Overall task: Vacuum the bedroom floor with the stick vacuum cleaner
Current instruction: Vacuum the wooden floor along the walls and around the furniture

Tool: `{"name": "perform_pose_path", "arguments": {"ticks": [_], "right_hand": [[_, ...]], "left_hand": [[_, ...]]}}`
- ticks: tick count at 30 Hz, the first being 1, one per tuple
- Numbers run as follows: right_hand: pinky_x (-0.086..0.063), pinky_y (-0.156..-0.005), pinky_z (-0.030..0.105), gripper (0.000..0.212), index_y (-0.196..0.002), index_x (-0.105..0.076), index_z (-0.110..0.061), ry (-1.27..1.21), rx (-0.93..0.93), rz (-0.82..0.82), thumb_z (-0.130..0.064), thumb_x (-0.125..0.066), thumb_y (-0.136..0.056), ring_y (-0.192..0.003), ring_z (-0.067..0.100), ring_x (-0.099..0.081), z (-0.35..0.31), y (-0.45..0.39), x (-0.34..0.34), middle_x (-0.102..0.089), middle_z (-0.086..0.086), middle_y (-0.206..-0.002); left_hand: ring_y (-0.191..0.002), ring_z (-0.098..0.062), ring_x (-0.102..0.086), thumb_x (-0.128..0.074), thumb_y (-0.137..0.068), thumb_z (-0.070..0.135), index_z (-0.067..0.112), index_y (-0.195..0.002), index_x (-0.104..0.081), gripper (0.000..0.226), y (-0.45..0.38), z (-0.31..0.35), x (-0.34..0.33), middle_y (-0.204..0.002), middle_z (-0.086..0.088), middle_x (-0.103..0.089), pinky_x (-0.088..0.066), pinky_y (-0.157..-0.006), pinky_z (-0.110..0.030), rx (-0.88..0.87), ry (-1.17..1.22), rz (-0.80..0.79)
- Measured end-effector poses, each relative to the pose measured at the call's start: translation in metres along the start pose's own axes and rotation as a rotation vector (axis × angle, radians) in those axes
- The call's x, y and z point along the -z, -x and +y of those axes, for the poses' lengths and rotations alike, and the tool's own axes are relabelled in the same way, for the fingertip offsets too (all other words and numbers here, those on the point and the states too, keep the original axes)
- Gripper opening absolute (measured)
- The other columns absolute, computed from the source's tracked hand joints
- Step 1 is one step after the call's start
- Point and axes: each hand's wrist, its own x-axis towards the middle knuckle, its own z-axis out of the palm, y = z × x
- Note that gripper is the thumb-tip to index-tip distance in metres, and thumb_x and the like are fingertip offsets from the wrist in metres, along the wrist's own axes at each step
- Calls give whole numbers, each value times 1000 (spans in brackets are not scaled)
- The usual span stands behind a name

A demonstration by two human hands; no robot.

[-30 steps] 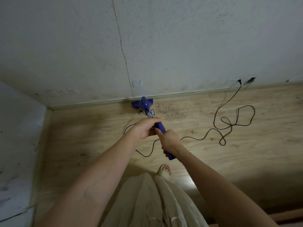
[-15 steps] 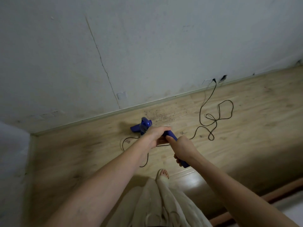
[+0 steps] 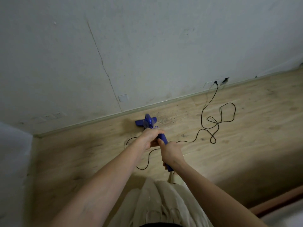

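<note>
Against the far baseboard [image 3: 105, 119], the blue stick vacuum cleaner [image 3: 148, 122] sits with its head on the wooden floor [image 3: 246, 145], just left of a scatter of dark debris [image 3: 167, 117]. The left hand [image 3: 151, 136] and right hand [image 3: 171, 153] both grip its handle, fingers wrapped. Its black cord [image 3: 218, 122] loops loosely to the right and also trails near the feet; a backward pull could probably snag it or trip the person. No containers show.

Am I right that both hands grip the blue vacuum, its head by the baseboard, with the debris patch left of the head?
Not quite: the head view shows the debris patch right of the vacuum head, not left. Both the left hand and right hand grip it.
</note>
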Motion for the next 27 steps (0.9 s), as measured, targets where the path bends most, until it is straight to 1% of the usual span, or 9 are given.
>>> {"name": "perform_pose_path", "arguments": {"ticks": [3,7,9,12,15,19,22,25,27], "right_hand": [[-43,-37,24,42,-74,-42,-16,47,21,-21,-46,-35,-102,-47,16,-57,-3,-22,12,-57,5,-65],[-41,-39,23,42,-74,-42,-15,83,66,-70,-45,-35,-103,-46,14,-55,-8,-61,44,-55,4,-62],[-42,-39,24,43,-78,-45,-10,65,57,-111,-45,-37,-102,-45,15,-54,-9,-80,63,-55,5,-62],[-45,-41,25,46,-91,-53,-1,-83,-13,-202,-46,-44,-100,-45,18,-54,-10,-110,91,-56,9,-64],[-49,-51,31,45,-89,-54,-1,-208,-73,-281,-45,-49,-98,-51,22,-54,-17,-131,110,-57,14,-70],[-50,-53,34,43,-83,-50,-5,-275,-51,-370,-45,-48,-98,-52,23,-55,-25,-145,118,-56,13,-70],[-53,-54,37,41,-85,-50,-7,-265,-32,-404,-45,-47,-98,-48,23,-55,-23,-143,113,-56,14,-71],[-52,-47,34,41,-92,-49,-7,-282,-81,-431,-47,-48,-98,-44,22,-54,-14,-138,108,-53,14,-72],[-51,-47,34,43,-90,-48,-8,-226,-61,-404,-50,-47,-97,-46,23,-53,-7,-136,107,-54,14,-71]], "left_hand": [[-57,-17,-60,-68,-86,17,4,-107,-60,26,-15,13,-6,-84,-11,-65,-47,-43,-21,-3,-4,10],[-59,-17,-58,-68,-86,18,6,-105,-60,24,-35,39,-29,-88,-13,-64,-49,-45,-23,-7,27,26],[-64,-19,-59,-68,-86,19,6,-105,-60,24,-46,51,-44,-93,-15,-64,-50,-46,-23,-6,55,50],[-74,-22,-62,-68,-85,21,6,-102,-63,23,-64,68,-65,-98,-17,-65,-52,-52,-25,1,86,56],[-78,-23,-63,-69,-85,22,5,-99,-63,23,-78,86,-75,-96,-16,-64,-54,-56,-27,6,102,52],[-82,-23,-63,-67,-87,21,3,-108,-62,28,-88,99,-75,-93,-15,-66,-55,-74,-32,15,139,77],[-80,-21,-66,-64,-89,20,4,-105,-62,22,-86,94,-70,-85,-11,-69,-54,-79,-34,33,132,82],[-92,-23,-69,-69,-85,20,8,-106,-63,25,-86,80,-64,-95,-11,-71,-55,-84,-35,60,110,109],[-92,-23,-67,-69,-82,16,7,-104,-65,23,-86,75,-68,-100,-12,-70,-56,-80,-33,64,114,125]]}}
